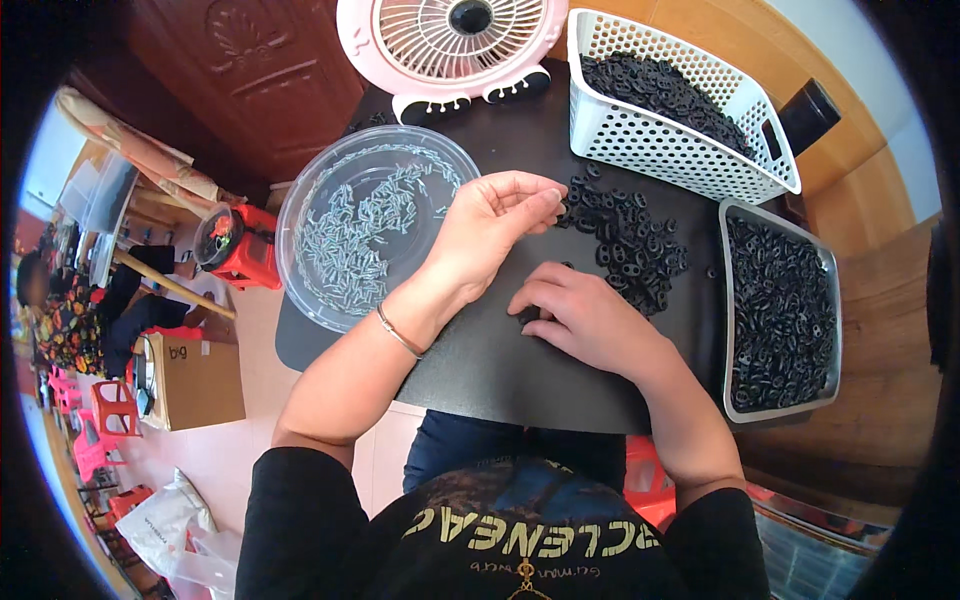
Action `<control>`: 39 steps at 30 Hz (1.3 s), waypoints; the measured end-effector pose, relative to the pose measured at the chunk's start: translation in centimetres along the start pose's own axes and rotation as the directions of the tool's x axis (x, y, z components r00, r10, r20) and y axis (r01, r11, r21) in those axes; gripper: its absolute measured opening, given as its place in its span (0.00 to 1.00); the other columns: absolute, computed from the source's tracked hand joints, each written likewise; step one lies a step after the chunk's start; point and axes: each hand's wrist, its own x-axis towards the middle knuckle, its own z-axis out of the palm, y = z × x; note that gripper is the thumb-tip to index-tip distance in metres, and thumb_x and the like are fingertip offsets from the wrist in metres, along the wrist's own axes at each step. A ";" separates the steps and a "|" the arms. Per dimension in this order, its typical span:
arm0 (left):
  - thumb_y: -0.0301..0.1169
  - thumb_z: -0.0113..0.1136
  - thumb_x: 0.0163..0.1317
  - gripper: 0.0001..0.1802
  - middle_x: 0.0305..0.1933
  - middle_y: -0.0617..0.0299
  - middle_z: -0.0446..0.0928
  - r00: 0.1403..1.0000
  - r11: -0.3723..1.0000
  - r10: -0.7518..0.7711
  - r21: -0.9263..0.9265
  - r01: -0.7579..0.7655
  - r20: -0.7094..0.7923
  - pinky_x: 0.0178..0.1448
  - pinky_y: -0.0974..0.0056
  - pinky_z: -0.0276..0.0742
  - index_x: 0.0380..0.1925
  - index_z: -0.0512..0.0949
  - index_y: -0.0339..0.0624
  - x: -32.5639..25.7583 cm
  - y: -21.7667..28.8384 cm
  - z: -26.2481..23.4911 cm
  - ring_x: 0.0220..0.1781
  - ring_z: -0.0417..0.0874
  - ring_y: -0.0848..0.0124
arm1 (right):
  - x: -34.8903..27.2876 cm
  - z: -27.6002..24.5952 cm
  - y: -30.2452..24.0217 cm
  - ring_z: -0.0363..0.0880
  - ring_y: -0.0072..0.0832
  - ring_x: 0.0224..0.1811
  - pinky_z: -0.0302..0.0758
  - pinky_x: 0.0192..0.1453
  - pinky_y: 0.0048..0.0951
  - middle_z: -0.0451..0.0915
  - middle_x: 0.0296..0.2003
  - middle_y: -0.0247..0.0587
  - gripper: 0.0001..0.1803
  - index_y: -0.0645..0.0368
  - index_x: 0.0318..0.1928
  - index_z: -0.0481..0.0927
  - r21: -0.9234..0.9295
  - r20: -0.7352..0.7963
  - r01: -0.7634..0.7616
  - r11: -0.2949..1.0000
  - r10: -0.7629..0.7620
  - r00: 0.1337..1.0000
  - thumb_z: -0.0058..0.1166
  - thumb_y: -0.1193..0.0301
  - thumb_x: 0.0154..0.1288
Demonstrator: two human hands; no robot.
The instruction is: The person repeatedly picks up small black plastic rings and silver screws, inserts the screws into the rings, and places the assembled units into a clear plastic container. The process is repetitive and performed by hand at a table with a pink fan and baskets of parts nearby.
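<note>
We see the left hand raised just above the bench, its grip nearly closed, thumb meeting fingertips on something too small to identify. The right hand lies flat, fingers curled onto a small black ring at its left edge. Just beyond both grips sits a loose pile of black rings, matte and oval-holed. Left of the left grip, a clear plastic bowl holds thin metal pins. We judge the pinched piece could slip and vanish among the rings, and a sweeping wrist could scatter the pile.
</note>
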 end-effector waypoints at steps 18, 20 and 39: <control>0.41 0.40 0.66 0.17 0.20 0.65 0.69 0.988 0.993 -0.084 -0.075 0.094 0.126 0.28 0.75 0.63 0.22 0.66 0.44 0.1 -0.1 0.0 0.23 0.66 0.79 | 0.1 -1.6 0.8 0.75 0.24 0.29 0.72 0.34 0.22 0.74 0.30 0.37 0.09 0.58 0.33 0.80 0.205 -0.427 -0.010 0.979 0.098 0.899 0.58 0.79 0.47; 0.40 0.42 0.66 0.16 0.22 0.66 0.70 0.988 0.994 -0.076 -0.070 0.086 0.133 0.29 0.76 0.64 0.23 0.68 0.43 0.1 -0.2 0.0 0.24 0.68 0.80 | 0.1 -1.4 1.3 0.75 0.21 0.31 0.72 0.36 0.20 0.74 0.29 0.36 0.09 0.59 0.33 0.79 0.374 -0.508 0.000 0.928 0.205 0.837 0.57 0.80 0.49; 0.30 0.55 0.58 0.06 0.27 0.69 0.73 0.986 0.988 -0.135 0.081 0.128 0.095 0.33 0.80 0.68 0.34 0.76 0.39 -0.4 -0.2 0.7 0.28 0.70 0.84 | -0.1 -1.6 1.2 0.77 0.20 0.35 0.74 0.40 0.18 0.77 0.33 0.36 0.10 0.65 0.40 0.75 0.640 -0.558 0.083 0.764 0.388 0.734 0.51 0.81 0.56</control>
